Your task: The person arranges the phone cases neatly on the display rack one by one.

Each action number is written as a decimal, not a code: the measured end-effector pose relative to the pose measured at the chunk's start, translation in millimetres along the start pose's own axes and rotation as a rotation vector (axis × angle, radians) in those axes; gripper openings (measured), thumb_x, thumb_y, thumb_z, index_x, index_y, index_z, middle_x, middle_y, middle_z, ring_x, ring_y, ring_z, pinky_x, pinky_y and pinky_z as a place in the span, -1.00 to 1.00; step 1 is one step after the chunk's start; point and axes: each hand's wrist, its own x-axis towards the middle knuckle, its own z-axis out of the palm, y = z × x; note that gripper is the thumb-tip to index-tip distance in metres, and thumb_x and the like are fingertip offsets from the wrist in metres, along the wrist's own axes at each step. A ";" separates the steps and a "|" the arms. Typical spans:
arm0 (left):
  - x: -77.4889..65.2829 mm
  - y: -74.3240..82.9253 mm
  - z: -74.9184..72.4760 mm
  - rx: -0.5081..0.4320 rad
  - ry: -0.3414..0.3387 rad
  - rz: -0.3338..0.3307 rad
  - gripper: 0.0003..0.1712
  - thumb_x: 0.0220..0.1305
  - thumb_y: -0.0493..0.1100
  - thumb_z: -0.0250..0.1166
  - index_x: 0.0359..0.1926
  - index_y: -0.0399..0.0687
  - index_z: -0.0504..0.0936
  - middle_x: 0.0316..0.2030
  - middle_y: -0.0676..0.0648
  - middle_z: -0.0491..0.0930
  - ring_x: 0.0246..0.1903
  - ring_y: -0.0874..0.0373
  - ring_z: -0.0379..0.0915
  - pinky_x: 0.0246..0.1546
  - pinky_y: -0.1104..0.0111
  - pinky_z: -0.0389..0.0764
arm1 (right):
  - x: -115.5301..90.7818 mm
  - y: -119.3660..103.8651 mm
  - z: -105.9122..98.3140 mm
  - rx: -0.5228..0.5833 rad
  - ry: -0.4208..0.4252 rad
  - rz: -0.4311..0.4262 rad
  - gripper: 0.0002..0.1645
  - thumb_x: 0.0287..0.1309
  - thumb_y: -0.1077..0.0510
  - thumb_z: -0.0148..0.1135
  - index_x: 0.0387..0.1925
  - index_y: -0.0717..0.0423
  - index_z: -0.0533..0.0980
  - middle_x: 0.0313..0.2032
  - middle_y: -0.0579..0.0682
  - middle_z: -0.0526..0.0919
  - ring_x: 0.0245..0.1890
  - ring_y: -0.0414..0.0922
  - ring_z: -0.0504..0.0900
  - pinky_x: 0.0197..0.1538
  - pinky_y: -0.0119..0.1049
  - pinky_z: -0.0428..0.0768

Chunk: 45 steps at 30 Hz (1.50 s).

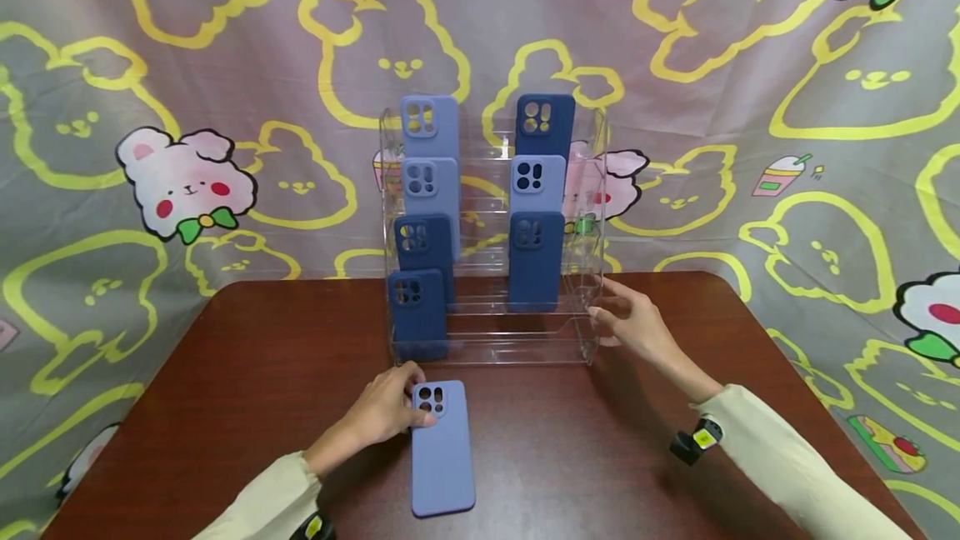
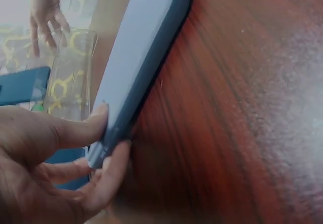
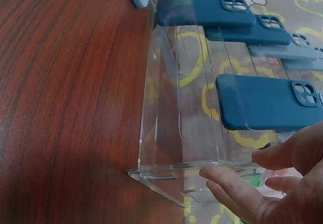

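A lavender-blue phone case (image 1: 442, 465) lies in front of the rack, camera cutouts toward the back. My left hand (image 1: 386, 407) pinches its upper left edge, thumb on the face and fingers along the side, as the left wrist view also shows. Behind it stands a clear tiered display rack (image 1: 517, 348). On its right side panel rests my right hand (image 1: 633, 325); in the right wrist view the fingers (image 3: 229, 186) are fairly straight and touch the clear plastic. A dark blue case (image 1: 418, 315) stands at the left of the lowest tier.
Above it, the left column holds another dark blue case (image 1: 426, 252) and two lavender ones. The right column has a dark blue case (image 1: 536, 265), a lavender case (image 1: 538, 177) and a dark blue one on top. A patterned cloth (image 1: 285, 190) hangs behind the brown table (image 1: 247, 382).
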 end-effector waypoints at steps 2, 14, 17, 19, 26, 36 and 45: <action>-0.2 -3.7 0.5 -0.115 -0.031 -0.006 -0.47 0.02 -0.30 0.67 -0.02 -0.27 0.60 -0.29 -0.15 0.52 -0.56 0.16 0.57 -0.58 0.30 0.73 | -1.1 1.8 -1.4 0.003 -0.004 0.005 -0.22 0.49 0.30 0.21 0.61 0.26 0.16 0.29 0.54 0.49 0.01 0.21 0.77 -0.24 -0.13 0.87; -6.7 -5.0 6.2 -0.299 0.058 -0.080 -0.53 0.13 -0.43 0.57 0.06 -0.27 0.63 -0.33 -0.18 0.50 -0.65 0.08 0.62 -0.70 0.21 0.76 | 0.4 2.2 -1.1 0.010 0.000 -0.004 -0.24 0.49 0.28 0.22 0.60 0.22 0.20 0.32 0.51 0.48 -0.03 0.17 0.79 -0.23 -0.10 0.87; -8.2 -4.1 7.6 -0.330 0.063 -0.101 -0.51 0.16 -0.44 0.54 0.11 -0.30 0.62 -0.28 -0.19 0.49 -0.61 0.09 0.61 -0.69 0.20 0.77 | -0.5 0.9 -0.7 0.016 -0.002 -0.001 -0.24 0.49 0.27 0.22 0.60 0.25 0.19 0.34 0.50 0.46 -0.02 0.16 0.79 -0.21 -0.09 0.87; -9.4 -3.4 8.2 -0.346 0.068 -0.110 -0.52 0.19 -0.46 0.50 0.12 -0.32 0.61 -0.26 -0.20 0.49 -0.56 0.12 0.62 -0.68 0.20 0.77 | -0.6 0.8 -0.7 0.017 0.000 0.001 -0.24 0.49 0.27 0.22 0.59 0.25 0.19 0.32 0.50 0.49 -0.02 0.16 0.79 -0.21 -0.09 0.86; -10.9 0.7 5.6 -0.448 0.071 -0.125 -0.54 0.24 -0.53 0.40 0.17 -0.37 0.60 -0.23 -0.24 0.57 -0.45 0.12 0.64 -0.64 0.10 0.80 | 0.1 0.5 -0.9 0.004 0.003 -0.005 -0.25 0.50 0.28 0.20 0.60 0.17 0.21 0.16 0.48 0.63 -0.04 0.18 0.78 -0.22 -0.17 0.87; -9.9 8.2 -2.7 -0.481 0.099 -0.104 -0.49 0.23 -0.50 0.40 0.21 -0.37 0.58 -0.22 -0.20 0.59 -0.39 0.10 0.66 -0.61 0.08 0.81 | 0.8 0.9 -0.1 -0.012 0.011 -0.018 -0.26 0.50 0.30 0.20 0.59 0.22 0.21 0.15 0.49 0.63 -0.07 0.19 0.79 -0.24 -0.16 0.87; -7.3 21.7 -7.9 -0.351 0.153 -0.124 -0.61 0.17 -0.44 0.49 0.04 -0.25 0.70 -0.30 -0.09 0.63 -0.46 0.13 0.65 -0.64 0.14 0.79 | 0.1 0.4 0.5 -0.019 0.011 -0.032 -0.25 0.48 0.30 0.23 0.57 0.32 0.21 0.19 0.53 0.58 -0.12 0.18 0.81 -0.28 -0.17 0.87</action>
